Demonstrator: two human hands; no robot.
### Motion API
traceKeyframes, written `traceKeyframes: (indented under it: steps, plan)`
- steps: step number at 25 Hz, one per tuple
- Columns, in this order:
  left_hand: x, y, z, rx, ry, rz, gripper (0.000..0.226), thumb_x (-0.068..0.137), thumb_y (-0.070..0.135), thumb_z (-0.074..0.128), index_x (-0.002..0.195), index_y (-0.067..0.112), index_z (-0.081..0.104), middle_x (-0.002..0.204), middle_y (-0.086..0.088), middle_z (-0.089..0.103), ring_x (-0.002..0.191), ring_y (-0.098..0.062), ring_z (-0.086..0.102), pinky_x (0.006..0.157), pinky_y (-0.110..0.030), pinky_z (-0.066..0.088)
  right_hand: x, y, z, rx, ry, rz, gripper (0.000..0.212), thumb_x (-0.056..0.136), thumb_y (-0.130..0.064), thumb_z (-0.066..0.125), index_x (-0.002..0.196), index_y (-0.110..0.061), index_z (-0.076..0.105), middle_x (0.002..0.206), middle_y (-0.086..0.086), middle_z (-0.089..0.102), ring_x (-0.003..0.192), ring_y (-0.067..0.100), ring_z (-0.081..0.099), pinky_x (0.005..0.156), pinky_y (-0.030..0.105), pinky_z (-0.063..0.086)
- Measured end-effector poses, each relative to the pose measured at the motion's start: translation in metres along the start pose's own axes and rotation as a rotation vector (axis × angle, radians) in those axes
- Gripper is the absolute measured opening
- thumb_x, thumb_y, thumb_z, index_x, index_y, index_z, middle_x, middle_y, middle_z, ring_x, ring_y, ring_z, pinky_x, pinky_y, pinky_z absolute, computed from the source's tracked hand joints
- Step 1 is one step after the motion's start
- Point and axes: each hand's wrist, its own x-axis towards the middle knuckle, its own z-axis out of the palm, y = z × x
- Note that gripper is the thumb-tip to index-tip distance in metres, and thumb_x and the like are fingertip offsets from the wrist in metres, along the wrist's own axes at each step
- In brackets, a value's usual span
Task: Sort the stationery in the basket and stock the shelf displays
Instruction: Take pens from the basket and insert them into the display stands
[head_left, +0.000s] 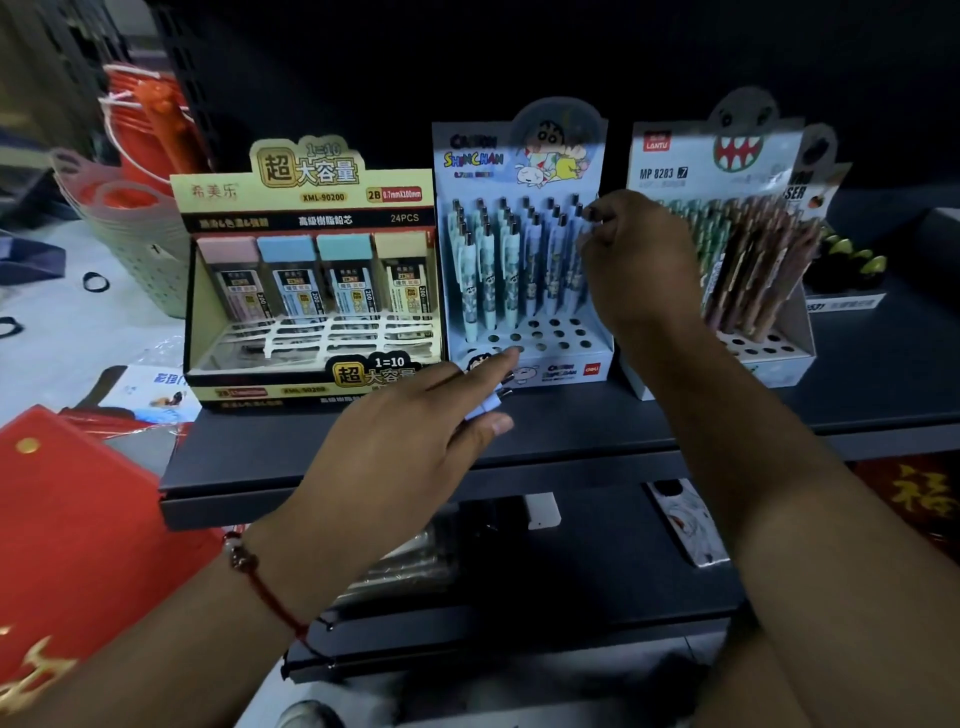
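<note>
A pale blue cardboard pen display (524, 249) stands on the dark, matte shelf (571, 421), and everything here is placed from it. Its tall printed backboard carries cartoon figures; its stepped base is punched with round holes, the back rows filled with slim, glossy pens (511, 260) standing upright with dark clips, the front rows of holes bare.

The right hand (636, 260) reaches in at the display's right edge, level with the pen tops. Its fingers are curled and bunched together, the tips pinching the top of a pen in the rightmost column; the exact pen is blurred.

The left hand (415, 426) hovers just in front of the display's base. Its forefinger lies straight, pointing at the front holes, while the thumb and the fingers beneath clamp a small bundle of pale pens (488, 402), of which only short light ends with metal clips show between forefinger and thumb. A red cord bracelet (260, 587) circles that wrist.

Left of the display, touching it, sits a cream and gold cardboard lead box (311, 280) holding rectangular plastic cases with pastel caps. Right of the display stands a white pencil display (727, 249) with slanted patterned barrels. Far left of it lies a pale perforated plastic basket (130, 244).
</note>
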Motion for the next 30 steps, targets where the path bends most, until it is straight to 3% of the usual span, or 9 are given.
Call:
traceKeyframes:
  steps: [4,7,10,15,18,20,22,26,30]
  plan:
    - [0.001,0.000,-0.001,0.002,-0.011,-0.024,0.057,0.094,0.056,0.033,0.149,0.046,0.024,0.110,0.011,0.060,0.097,-0.011,0.058,0.078,-0.038,0.052,0.007,0.003,0.008,-0.122,-0.021,0.036,0.025,0.095,-0.009,0.050,0.117,-0.009,0.064,0.097,0.012,0.070,0.078,0.024,0.064,0.063,0.028,0.049]
    - [0.000,-0.001,-0.001,-0.005,-0.020,-0.021,0.058,0.093,0.057,0.032,0.149,0.046,0.024,0.110,0.011,0.059,0.097,-0.011,0.057,0.078,-0.038,0.052,0.007,0.004,0.013,-0.142,-0.042,0.074,0.026,0.096,-0.012,0.052,0.120,-0.013,0.062,0.104,0.014,0.070,0.088,0.029,0.068,0.077,0.042,0.058]
    - [0.001,-0.002,-0.001,-0.013,-0.014,-0.022,0.058,0.093,0.056,0.033,0.149,0.045,0.026,0.108,0.011,0.060,0.095,-0.011,0.057,0.077,-0.037,0.052,0.006,0.003,0.014,-0.138,-0.051,0.079,0.029,0.096,-0.011,0.051,0.124,-0.014,0.060,0.110,0.014,0.070,0.092,0.030,0.067,0.080,0.045,0.058]
    - [0.000,-0.004,-0.001,0.008,-0.014,-0.035,0.058,0.094,0.057,0.032,0.150,0.046,0.023,0.109,0.012,0.059,0.095,-0.010,0.056,0.078,-0.035,0.051,-0.008,0.001,0.012,-0.083,-0.106,0.055,0.044,0.095,-0.008,0.044,0.139,-0.012,0.048,0.109,0.015,0.069,0.075,0.028,0.067,0.067,0.044,0.059]
    - [0.000,-0.004,-0.002,0.012,-0.027,-0.049,0.058,0.094,0.056,0.031,0.150,0.047,0.018,0.115,0.013,0.058,0.100,-0.010,0.055,0.082,-0.034,0.050,-0.019,0.000,0.004,-0.032,-0.162,0.014,0.057,0.095,-0.017,0.054,0.149,-0.017,0.034,0.125,0.008,0.063,0.096,0.024,0.064,0.081,0.043,0.056]
    - [0.000,-0.003,-0.002,0.022,-0.031,-0.046,0.059,0.095,0.055,0.028,0.151,0.045,0.015,0.119,0.012,0.057,0.101,-0.011,0.054,0.082,-0.032,0.048,-0.028,-0.001,-0.005,0.047,-0.213,-0.023,0.059,0.095,-0.022,0.058,0.149,-0.022,0.035,0.131,0.005,0.058,0.108,0.022,0.061,0.088,0.042,0.054]
    - [0.001,-0.001,-0.002,0.021,-0.034,-0.042,0.060,0.095,0.054,0.026,0.152,0.042,0.014,0.123,0.010,0.056,0.102,-0.011,0.052,0.082,-0.030,0.046,-0.041,-0.004,-0.013,0.194,-0.322,0.016,0.049,0.095,-0.021,0.062,0.141,-0.021,0.046,0.128,0.001,0.059,0.108,0.017,0.061,0.088,0.036,0.053]
    - [0.003,0.002,0.000,0.009,-0.045,-0.043,0.062,0.094,0.051,0.025,0.153,0.038,0.015,0.135,0.007,0.054,0.113,-0.017,0.052,0.086,-0.029,0.042,-0.072,-0.006,-0.023,0.483,-0.604,0.283,0.025,0.094,-0.018,0.065,0.119,-0.014,0.067,0.105,0.005,0.072,0.094,0.019,0.069,0.084,0.037,0.056]
    - [0.008,0.009,0.007,0.013,-0.051,-0.022,0.062,0.094,0.052,0.026,0.154,0.038,0.014,0.135,0.005,0.055,0.113,-0.019,0.052,0.079,-0.026,0.036,-0.086,-0.007,-0.037,0.777,-0.705,0.507,0.020,0.098,-0.021,0.059,0.110,-0.011,0.070,0.098,0.010,0.074,0.088,0.021,0.069,0.078,0.030,0.056]
